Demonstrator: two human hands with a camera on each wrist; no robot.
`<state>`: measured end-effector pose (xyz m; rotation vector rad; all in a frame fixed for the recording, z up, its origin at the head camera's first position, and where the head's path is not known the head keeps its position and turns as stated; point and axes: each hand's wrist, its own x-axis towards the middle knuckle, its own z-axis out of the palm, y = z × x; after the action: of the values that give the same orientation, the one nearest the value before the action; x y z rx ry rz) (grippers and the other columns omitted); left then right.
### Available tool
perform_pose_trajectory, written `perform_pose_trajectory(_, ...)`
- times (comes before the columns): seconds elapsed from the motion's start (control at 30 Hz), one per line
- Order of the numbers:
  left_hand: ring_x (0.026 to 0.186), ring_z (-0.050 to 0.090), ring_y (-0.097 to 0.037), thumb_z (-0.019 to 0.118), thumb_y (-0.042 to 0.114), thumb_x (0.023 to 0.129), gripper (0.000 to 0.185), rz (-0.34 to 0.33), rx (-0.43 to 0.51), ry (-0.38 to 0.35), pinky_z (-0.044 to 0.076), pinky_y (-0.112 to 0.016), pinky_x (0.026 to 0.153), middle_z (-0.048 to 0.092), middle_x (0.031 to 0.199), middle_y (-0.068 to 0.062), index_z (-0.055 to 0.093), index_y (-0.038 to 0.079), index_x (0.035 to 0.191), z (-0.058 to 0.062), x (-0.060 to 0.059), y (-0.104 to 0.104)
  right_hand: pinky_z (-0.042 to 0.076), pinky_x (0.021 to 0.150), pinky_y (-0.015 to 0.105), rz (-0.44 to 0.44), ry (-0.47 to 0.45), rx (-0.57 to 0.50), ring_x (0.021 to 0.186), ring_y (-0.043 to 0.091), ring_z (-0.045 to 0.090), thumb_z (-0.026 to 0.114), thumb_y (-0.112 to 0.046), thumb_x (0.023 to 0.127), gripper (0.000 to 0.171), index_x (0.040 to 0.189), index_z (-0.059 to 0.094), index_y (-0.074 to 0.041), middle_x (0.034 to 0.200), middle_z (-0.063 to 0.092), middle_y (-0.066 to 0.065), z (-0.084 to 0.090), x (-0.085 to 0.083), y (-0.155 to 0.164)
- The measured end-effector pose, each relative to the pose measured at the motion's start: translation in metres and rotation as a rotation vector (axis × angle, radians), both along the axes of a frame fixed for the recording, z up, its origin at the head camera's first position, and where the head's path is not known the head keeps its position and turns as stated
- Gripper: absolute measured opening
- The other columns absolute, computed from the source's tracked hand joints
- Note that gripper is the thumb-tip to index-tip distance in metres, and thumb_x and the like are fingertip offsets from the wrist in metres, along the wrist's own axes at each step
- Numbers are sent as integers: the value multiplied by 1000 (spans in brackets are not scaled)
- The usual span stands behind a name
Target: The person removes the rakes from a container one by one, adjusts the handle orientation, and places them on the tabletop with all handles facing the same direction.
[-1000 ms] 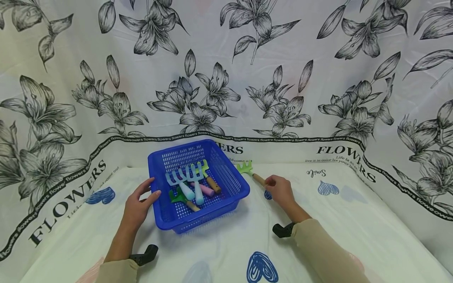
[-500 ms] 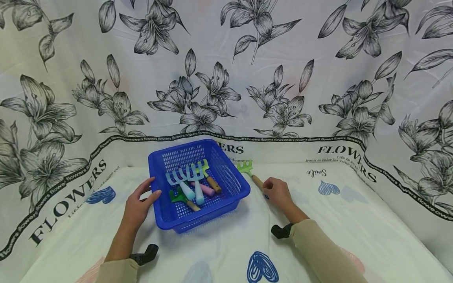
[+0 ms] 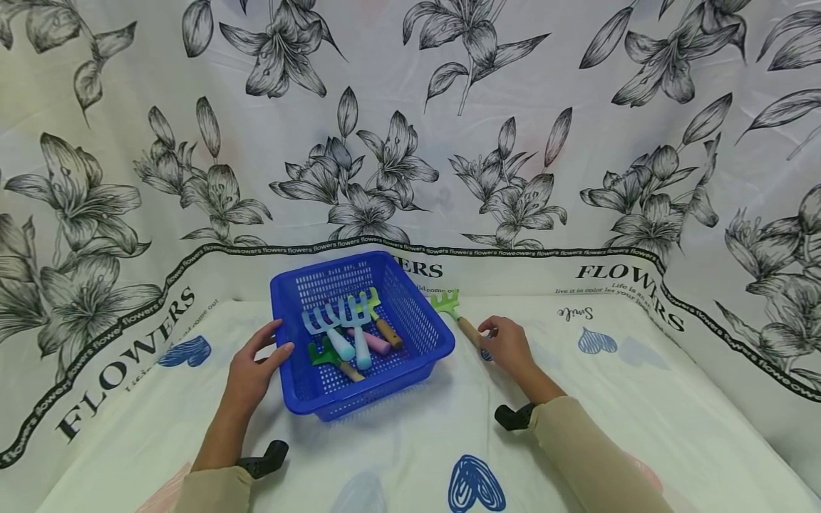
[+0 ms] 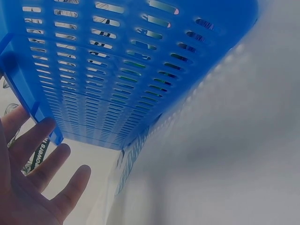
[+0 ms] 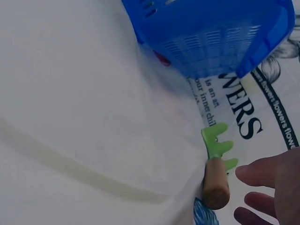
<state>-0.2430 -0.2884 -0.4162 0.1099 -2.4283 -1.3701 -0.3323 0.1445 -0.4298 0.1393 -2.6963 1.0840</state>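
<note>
My left hand holds the left rim of a blue plastic basket, thumb over the edge. In the left wrist view several fingers spread below the rim. Inside the basket lie two light-blue toy rakes, a dark green rake, a yellow-green rake with a wooden handle and a pink handle. To the basket's right lies a light-green rake with a wooden handle. My right hand is beside that handle; the right wrist view shows its fingers apart from it.
A white cloth printed with hearts covers the surface. Behind it hangs a flower-printed curtain with a dark lettered band. Each wrist wears a black camera mount.
My right hand shifted slightly left along the light-green rake's handle, then back right, and more of the handle's end shows now. The left hand and basket stay nearly still.
</note>
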Motion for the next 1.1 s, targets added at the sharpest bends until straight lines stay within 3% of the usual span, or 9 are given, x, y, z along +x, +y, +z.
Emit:
perform_pose_trajectory(0.33,134,37,-43,60,45,94,69,-5,-5,2,34,-62,103,39,150,-17,34,19,153,1,0,0,52,82,44,15,30,-66,104,30,60,72,-13,87,23,109,68,-7,116,61,15,23,6,-7)
perform_pose_trajectory(0.77,135,36,-43,59,45,94,70,-9,-7,-8,35,-61,103,37,151,-17,32,19,153,2,2,0,54,85,41,52,143,-213,105,27,62,71,-14,89,39,125,60,-6,124,60,11,49,22,-45)
perform_pose_trajectory(1.1,134,37,-42,60,46,93,70,-2,-8,-1,35,-62,102,38,151,-16,34,19,153,1,1,-1,56,81,37,168,228,-284,101,23,64,72,-11,88,35,122,62,-9,122,60,8,60,34,-74)
